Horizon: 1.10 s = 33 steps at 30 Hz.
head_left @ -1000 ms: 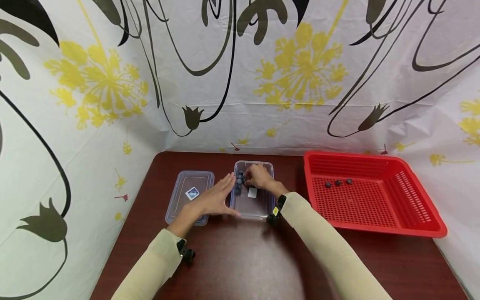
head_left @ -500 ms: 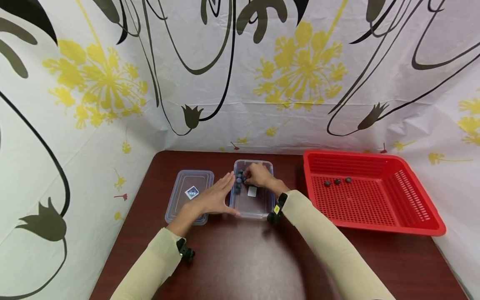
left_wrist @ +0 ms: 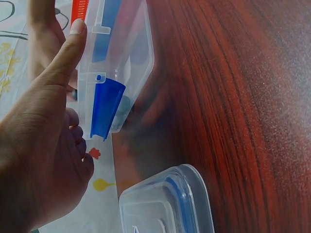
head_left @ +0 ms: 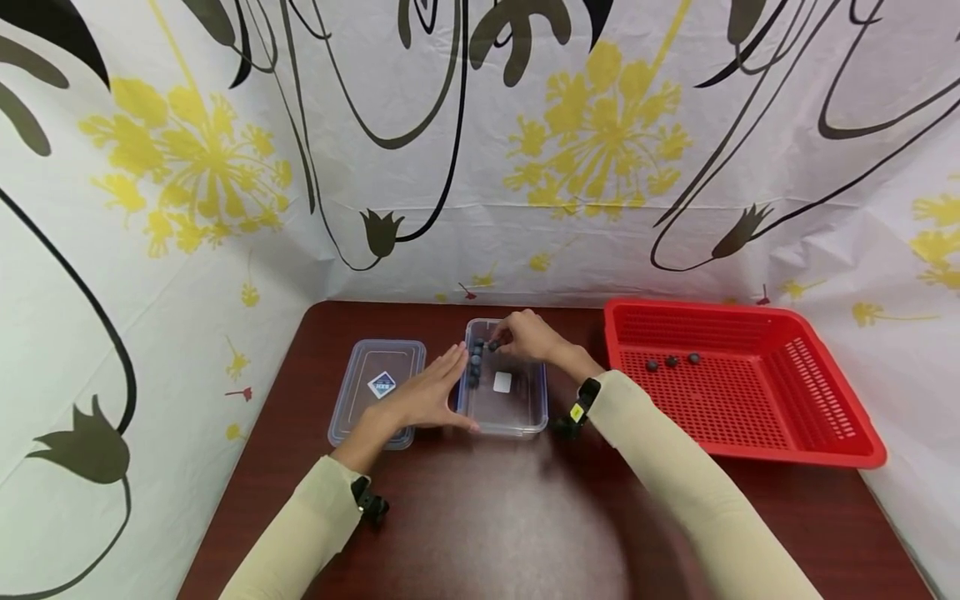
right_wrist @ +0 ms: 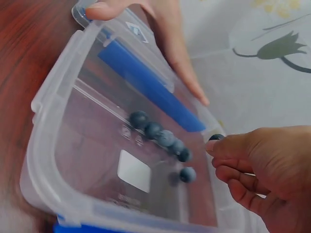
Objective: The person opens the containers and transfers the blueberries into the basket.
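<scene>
A clear plastic container [head_left: 517, 414] with blue side clips stands at the table's far middle. Inside it, a row of blueberries [right_wrist: 166, 138] lies along the left wall, and one single blueberry [right_wrist: 187, 174] sits apart from them. My right hand [head_left: 531, 335] is over the container's far part, pinching a blueberry [right_wrist: 216, 138] between thumb and fingertips. My left hand [head_left: 420, 398] rests against the container's left side with fingers extended; its thumb [left_wrist: 73, 43] reaches along the rim.
A clear lid [head_left: 352, 408] with a blue-and-white label lies left of the container. To the right is a red basket [head_left: 750, 457], holding 3 blueberries [head_left: 672, 361]. A patterned sheet [head_left: 450, 167] hangs behind the table [head_left: 480, 517].
My right hand has lifted and shifted slightly right from down among the blueberries, bringing a dark berry into sight at its fingertips. The left hand stays at the container's side.
</scene>
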### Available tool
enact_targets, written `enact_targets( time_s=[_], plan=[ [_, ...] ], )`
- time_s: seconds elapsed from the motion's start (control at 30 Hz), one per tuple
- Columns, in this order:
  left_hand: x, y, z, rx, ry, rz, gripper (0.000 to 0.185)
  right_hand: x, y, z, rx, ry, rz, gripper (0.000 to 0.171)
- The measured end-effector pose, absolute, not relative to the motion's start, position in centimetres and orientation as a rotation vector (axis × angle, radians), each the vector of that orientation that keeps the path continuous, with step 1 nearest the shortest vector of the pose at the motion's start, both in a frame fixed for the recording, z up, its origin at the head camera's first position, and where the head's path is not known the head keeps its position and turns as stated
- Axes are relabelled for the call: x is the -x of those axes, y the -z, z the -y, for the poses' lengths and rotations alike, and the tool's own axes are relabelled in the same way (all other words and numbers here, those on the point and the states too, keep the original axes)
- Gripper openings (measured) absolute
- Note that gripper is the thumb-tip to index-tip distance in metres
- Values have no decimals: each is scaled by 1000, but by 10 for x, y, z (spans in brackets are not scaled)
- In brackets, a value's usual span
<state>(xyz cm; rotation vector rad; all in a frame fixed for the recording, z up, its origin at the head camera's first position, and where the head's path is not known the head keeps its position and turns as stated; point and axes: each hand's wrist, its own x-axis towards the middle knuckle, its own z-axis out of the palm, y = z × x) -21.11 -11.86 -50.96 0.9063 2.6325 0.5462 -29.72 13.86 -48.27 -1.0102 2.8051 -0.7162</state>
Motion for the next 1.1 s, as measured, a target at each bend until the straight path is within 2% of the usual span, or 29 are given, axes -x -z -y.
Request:
enact_targets(
  time_s=[0.63, 0.87, 1.1],
  plan=[
    [209, 511, 119, -901, -562, -2642, 135, 285, 438, -223, 1166, 780, -2786, 15],
    [211, 512, 119, -894, -542, -2643, 136, 278, 425, -265, 1107, 724, -2822, 17],
    [211, 511, 119, -881, -538, -2638, 136, 273, 428, -318, 1063, 707, -2872, 18]
  ],
)
